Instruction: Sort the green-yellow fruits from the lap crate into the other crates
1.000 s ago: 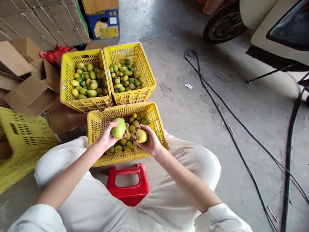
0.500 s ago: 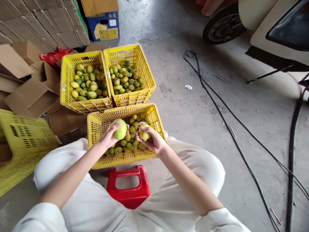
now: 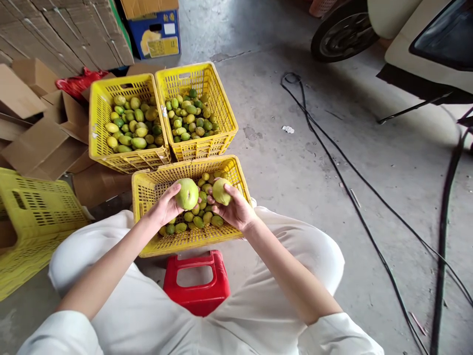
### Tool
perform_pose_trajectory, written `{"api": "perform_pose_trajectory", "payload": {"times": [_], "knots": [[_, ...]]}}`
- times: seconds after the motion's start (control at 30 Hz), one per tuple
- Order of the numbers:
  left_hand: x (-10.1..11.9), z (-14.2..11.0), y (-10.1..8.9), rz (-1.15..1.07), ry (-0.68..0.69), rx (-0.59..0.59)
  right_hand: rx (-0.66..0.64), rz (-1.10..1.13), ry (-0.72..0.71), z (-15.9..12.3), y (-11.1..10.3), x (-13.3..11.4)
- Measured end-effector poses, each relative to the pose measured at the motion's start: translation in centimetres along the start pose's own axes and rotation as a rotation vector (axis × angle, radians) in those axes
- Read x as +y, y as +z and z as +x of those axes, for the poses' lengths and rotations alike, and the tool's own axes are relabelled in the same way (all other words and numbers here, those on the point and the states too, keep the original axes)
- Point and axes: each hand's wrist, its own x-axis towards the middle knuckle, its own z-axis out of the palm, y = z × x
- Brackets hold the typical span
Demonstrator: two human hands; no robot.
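My left hand (image 3: 165,207) grips a large pale green fruit (image 3: 186,194) above the near yellow crate (image 3: 146,190). My right hand (image 3: 235,211) holds a smaller yellow-green fruit (image 3: 220,191) just beside it, fingers curled under and round it. Both fruits hover over several small green and yellow fruits (image 3: 195,219) lying in the near crate. Two more yellow crates stand behind: the left one (image 3: 96,114) holds larger fruits, the right one (image 3: 222,106) smaller ones.
A red plastic stool (image 3: 195,286) sits between my knees. An overturned yellow crate (image 3: 33,212) and flattened cardboard boxes (image 3: 37,143) lie at left. Black cables (image 3: 354,182) run over the concrete floor at right, near a vehicle's wheel (image 3: 342,32).
Both hands have lifted slightly and turned their fruits; the right hand's fruit now sits higher, close to the left hand's fruit.
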Motion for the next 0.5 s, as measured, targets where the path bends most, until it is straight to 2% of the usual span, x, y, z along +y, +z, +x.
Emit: {"api": "perform_pose_trajectory", "payload": {"times": [0.13, 0.23, 0.4, 0.5], "knots": [[-0.2, 0.0, 0.0, -0.029, 0.04, -0.041, 0.008, -0.018, -0.037, -0.2, 0.3, 0.0], [0.2, -0.3, 0.3, -0.004, 0.063, -0.001, 0.015, -0.025, -0.066, -0.4, 0.7, -0.4], [0.9, -0.8, 0.7, -0.069, 0.023, 0.068, -0.081, -0.012, -0.059, -0.6, 0.9, -1.0], [0.8, -0.7, 0.5, -0.079, 0.033, 0.087, -0.057, -0.082, -0.066, -0.4, 0.6, -0.7]]}}
